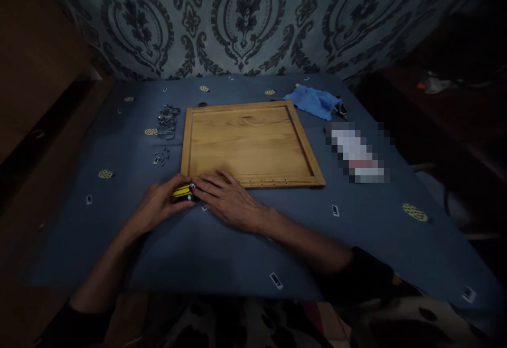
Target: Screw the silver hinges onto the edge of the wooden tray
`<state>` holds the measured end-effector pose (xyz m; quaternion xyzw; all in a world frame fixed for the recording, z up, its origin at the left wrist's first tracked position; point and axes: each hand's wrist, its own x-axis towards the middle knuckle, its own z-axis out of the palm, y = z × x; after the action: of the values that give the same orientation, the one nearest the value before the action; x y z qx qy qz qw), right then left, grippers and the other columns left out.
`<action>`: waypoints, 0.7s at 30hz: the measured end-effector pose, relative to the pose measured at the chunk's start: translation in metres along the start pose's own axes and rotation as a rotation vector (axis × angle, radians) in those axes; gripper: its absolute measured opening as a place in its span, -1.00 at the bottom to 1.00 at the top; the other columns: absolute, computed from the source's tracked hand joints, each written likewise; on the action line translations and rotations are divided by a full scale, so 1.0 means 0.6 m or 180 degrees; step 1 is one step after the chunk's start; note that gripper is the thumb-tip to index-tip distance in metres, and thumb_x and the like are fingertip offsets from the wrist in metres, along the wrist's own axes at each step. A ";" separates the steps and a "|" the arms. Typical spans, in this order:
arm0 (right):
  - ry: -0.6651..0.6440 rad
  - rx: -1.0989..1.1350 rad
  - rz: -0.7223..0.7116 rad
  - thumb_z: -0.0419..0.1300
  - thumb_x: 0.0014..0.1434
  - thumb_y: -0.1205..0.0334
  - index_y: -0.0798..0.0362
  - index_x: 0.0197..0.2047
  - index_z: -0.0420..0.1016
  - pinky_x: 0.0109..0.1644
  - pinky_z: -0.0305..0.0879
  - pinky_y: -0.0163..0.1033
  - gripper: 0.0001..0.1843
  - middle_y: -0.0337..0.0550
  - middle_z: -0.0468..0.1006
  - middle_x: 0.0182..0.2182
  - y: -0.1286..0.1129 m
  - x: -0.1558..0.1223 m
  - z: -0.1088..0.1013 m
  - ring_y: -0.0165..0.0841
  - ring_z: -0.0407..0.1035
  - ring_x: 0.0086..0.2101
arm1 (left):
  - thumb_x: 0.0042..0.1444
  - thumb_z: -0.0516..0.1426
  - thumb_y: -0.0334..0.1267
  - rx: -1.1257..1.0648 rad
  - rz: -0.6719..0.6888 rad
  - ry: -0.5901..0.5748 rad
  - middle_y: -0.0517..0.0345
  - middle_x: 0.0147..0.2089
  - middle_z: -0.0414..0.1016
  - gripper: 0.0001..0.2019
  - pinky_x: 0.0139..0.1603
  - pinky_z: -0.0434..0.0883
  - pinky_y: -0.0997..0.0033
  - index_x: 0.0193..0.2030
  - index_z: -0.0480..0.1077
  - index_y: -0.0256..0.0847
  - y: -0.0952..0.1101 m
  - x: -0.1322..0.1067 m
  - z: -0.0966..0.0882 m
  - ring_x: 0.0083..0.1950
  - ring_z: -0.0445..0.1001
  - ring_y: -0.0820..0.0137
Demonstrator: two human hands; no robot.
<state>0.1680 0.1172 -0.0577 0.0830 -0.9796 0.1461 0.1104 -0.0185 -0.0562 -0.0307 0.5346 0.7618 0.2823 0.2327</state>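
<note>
The left sleeve (77, 322) and right sleeve (354, 278) are black and plain, and both end short of the wrist, leaving the forearms and hands bare. Over the lap spreads pale cloth (400, 320) with irregular, rounded black patches, partly lost in shadow.

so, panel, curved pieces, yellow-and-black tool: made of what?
Panel: wood by its visible grain; smooth, perhaps varnished.
Curved pieces: probably bare metal; grey with glints.
Yellow-and-black tool: possibly plastic, from its flat colour; silvery end looks metallic; partly hidden.
</note>
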 end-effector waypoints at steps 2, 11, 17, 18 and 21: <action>0.0001 0.0009 0.0008 0.04 0.53 0.30 0.05 0.45 0.37 0.54 0.09 0.30 -0.51 0.06 0.41 0.42 -0.001 0.000 -0.002 -0.14 0.16 0.47 | 0.23 0.28 0.14 0.0010 -0.0008 0.0003 0.08 0.03 0.71 -0.51 -0.02 0.60 0.26 0.18 0.47 -0.08 -0.001 0.000 0.000 -0.01 0.70 0.15; -0.0066 0.0024 -0.0004 0.06 0.51 0.34 0.07 0.46 0.35 0.54 0.07 0.29 -0.50 0.05 0.43 0.41 0.002 0.002 0.002 -0.14 0.16 0.48 | 0.23 0.27 0.20 -0.0061 0.0029 -0.0014 0.07 0.07 0.70 -0.48 0.04 0.60 0.23 0.18 0.47 -0.07 0.002 0.000 0.000 0.05 0.69 0.13; -0.0010 0.0021 0.0009 0.08 0.49 0.38 0.02 0.46 0.37 0.53 0.09 0.30 -0.48 0.02 0.45 0.40 0.003 0.002 0.002 -0.15 0.20 0.45 | 0.19 0.29 0.23 -0.0124 0.0009 -0.0080 0.07 0.07 0.69 -0.43 0.03 0.59 0.23 0.20 0.48 -0.07 0.007 -0.001 -0.013 0.03 0.67 0.13; -0.0014 0.0020 0.0009 0.08 0.49 0.38 0.02 0.46 0.37 0.53 0.09 0.30 -0.48 0.02 0.44 0.40 0.003 0.002 0.001 -0.15 0.21 0.45 | 0.17 0.31 0.24 -0.0129 -0.0002 -0.0006 0.09 0.05 0.68 -0.41 -0.01 0.59 0.25 0.20 0.48 -0.06 0.009 -0.003 -0.020 0.00 0.67 0.14; -0.0029 0.0004 0.0015 0.05 0.51 0.36 -0.03 0.45 0.37 0.53 0.09 0.28 -0.50 -0.05 0.41 0.43 0.002 0.002 -0.001 -0.16 0.21 0.45 | 0.24 0.29 0.17 -0.0224 0.0024 0.0688 0.16 -0.15 0.64 -0.51 -0.30 0.51 0.38 0.17 0.49 -0.05 0.025 -0.007 -0.052 -0.26 0.58 0.29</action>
<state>0.1666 0.1184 -0.0570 0.0814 -0.9802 0.1465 0.1056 -0.0278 -0.0617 0.0025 0.4954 0.7700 0.3659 0.1667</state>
